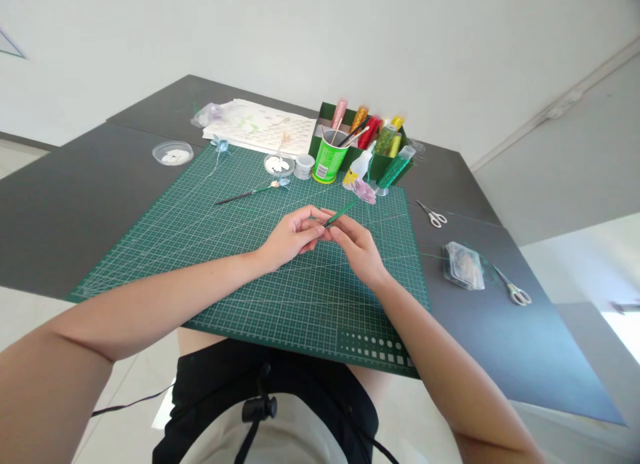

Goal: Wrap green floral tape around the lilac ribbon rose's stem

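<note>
Both hands meet above the middle of the green cutting mat (320, 297). A slim green strip (342, 212) sticks up to the right from between the fingertips. My left hand (296, 237) pinches its lower end, thumb and fingers closed. My right hand (356, 245) is closed on the same strip, thumb and fingers touching it near my left fingertips. Beyond the hands, a thin dark rod (240, 197) with a small flower tip lies on the mat. A purple flower (364, 191) rests beside a white glue bottle (359, 168).
A green can (330, 159) of tools stands before a dark green box (326, 112) of glitter tubes. White pieces fill dishes (279, 164) (173, 153) at the back. Scissors (433, 215) and a clear plastic box (463, 266) lie on the right; more scissors (518, 294) lie beyond.
</note>
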The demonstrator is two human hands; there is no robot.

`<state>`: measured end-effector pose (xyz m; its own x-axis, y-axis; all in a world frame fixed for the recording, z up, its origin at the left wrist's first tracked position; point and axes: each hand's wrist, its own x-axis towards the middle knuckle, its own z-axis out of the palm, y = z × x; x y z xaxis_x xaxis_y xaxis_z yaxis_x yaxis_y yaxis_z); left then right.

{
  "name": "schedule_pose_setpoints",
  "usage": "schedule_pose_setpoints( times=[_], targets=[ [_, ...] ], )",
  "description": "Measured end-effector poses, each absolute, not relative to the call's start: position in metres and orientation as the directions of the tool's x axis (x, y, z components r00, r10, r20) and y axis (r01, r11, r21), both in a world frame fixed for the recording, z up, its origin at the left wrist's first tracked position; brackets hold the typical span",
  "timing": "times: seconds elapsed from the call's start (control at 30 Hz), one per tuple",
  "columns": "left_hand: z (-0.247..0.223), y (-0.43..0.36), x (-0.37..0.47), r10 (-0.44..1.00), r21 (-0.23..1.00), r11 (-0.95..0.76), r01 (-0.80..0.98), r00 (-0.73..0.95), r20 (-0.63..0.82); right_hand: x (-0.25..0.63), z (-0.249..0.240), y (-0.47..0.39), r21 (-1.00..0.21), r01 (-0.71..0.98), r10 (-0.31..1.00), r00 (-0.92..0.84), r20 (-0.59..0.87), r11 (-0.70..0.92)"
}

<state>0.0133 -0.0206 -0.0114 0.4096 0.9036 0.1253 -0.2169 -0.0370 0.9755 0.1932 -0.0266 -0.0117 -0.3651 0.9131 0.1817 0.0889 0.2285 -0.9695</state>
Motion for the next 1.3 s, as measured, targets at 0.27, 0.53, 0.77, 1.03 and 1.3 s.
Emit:
schedule_pose_setpoints(
  times=[0.27, 0.53, 0.77, 1.03, 1.3],
  targets=[
    [-0.014, -0.023, 0.015, 0.898, 0.966, -0.025, -0.259, 0.418, 0.135, 0.188, -0.01, -0.032, -0.988, 0.032, 0.983, -0.112, 0.146, 0.151],
    [-0.015, -0.024, 0.016, 0.922, 0.964, 0.032, -0.264, 0.381, 0.074, 0.188, -0.016, -0.029, -0.999, 0.017, 0.996, -0.079, 0.05, 0.052],
    [-0.014, -0.026, 0.015, 0.936, 0.981, -0.033, -0.189, 0.339, 0.097, 0.187, -0.017, -0.028, -0.992, -0.124, 0.998, -0.061, -0.014, -0.022],
    [-0.01, -0.026, 0.014, 0.932, 0.987, -0.057, -0.151, 0.346, 0.107, 0.19, -0.016, -0.025, -0.991, -0.132, 0.992, -0.125, -0.004, -0.021],
    [-0.012, -0.024, 0.014, 0.932, 0.988, -0.069, -0.14, 0.343, 0.114, 0.194, -0.016, -0.024, -0.988, -0.153, 0.985, -0.172, 0.013, -0.014]
  ],
)
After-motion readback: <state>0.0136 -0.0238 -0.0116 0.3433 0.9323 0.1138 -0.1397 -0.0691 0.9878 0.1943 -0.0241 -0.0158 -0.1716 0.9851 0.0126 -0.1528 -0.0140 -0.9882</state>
